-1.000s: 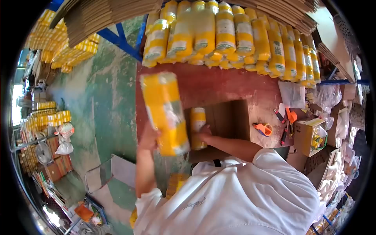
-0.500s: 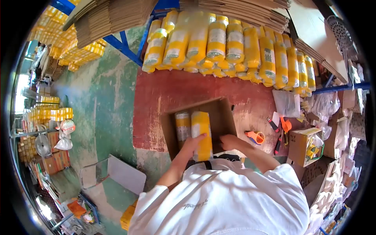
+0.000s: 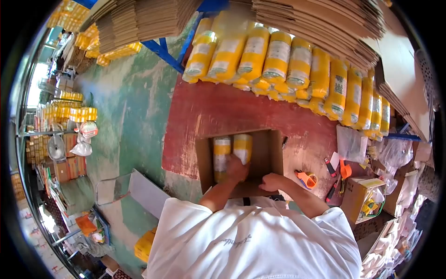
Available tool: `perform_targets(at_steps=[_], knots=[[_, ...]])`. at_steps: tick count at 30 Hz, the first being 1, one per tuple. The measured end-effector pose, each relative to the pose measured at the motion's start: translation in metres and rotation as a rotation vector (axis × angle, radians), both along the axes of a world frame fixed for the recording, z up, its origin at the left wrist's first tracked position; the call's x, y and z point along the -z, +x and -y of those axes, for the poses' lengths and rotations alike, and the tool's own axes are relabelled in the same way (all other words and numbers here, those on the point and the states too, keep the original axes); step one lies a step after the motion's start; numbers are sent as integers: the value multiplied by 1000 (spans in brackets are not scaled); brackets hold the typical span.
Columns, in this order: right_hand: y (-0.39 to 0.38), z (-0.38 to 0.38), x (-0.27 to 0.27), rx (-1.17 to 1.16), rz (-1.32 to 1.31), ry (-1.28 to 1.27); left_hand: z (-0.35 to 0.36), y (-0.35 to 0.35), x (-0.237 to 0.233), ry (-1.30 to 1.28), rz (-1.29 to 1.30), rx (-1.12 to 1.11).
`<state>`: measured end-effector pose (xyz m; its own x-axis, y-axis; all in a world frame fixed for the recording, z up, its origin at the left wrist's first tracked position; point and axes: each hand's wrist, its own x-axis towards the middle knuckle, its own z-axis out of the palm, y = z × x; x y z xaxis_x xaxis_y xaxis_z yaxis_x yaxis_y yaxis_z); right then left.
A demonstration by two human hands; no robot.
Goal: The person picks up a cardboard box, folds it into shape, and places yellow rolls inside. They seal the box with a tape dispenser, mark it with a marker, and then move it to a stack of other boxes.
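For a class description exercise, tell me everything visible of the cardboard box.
The box is brown, looks like cardboard, and stands open toward the wearer at the near edge of the red tabletop. Two yellow packs are side by side in its left part. The left hand is inside, on the right pack; the right hand is at the box's near right edge. Its underside is hidden.

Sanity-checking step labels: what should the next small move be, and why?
Probably ease the left hand off the yellow package it touches and lift clear: that package lies inside the open carton, beside another package, and bare space shows to its right.
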<state>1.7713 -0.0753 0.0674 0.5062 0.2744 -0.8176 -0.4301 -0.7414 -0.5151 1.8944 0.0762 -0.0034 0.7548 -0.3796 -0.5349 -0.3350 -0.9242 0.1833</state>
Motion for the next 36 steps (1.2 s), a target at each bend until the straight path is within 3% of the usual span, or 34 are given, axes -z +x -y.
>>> perform_targets(at_steps=[4, 6, 8, 10, 11, 12, 13, 14, 15, 16, 18, 20, 23, 24, 27, 28, 29, 31, 34, 36], knots=[[14, 1, -1, -79, -81, 43, 19, 24, -35, 150, -222, 72], [21, 1, -1, -124, -107, 46, 25, 33, -53, 149, -274, 234], [26, -1, 7, -132, -95, 41, 33, 54, -106, 26, -257, 479], [37, -4, 3, -79, -82, 31, 64, 113, -161, -243, -709, 344], [43, -7, 1, -51, -76, 24, 83, 144, -213, -433, -878, -47], [50, -15, 11, 23, -98, 12, 99, 170, -220, -833, -458, -8], [60, -20, 17, 165, 7, 40, 121, 205, -221, -993, -154, -3], [63, -33, 52, 328, 115, -2, 145, 243, -201, -963, 311, 35], [65, -46, 88, 484, 234, -36, 168, 283, -185, -1017, 522, 92], [68, -54, 122, 645, 247, -7, 189, 317, -166, -837, 704, 172], [80, -60, 164, 952, 179, 201, 225, 368, -111, -637, 448, -20], [74, -88, 184, 1158, 289, 24, 233, 372, -114, -515, 343, -5], [69, -91, 163, 1012, 425, -151, 236, 410, -96, -579, 46, 18], [71, -79, 149, 1086, 315, 43, 234, 413, -94, -632, 12, -1], [53, -81, 216, 1028, 428, 107, 229, 402, -101, -769, 93, -104], [51, -75, 198, 1039, 388, 169, 223, 367, -162, -728, -173, -238], [56, -63, 160, 1048, 347, 237, 211, 351, -163, -888, -251, -322], [68, -49, 137, 1015, 308, 320, 198, 335, -170, -1214, -400, -472], [66, -43, 147, 922, 292, 284, 139, 275, -212, -1352, -532, -468], [63, -55, 192, 905, 289, 163, 89, 211, -249, -1406, -659, -513]])
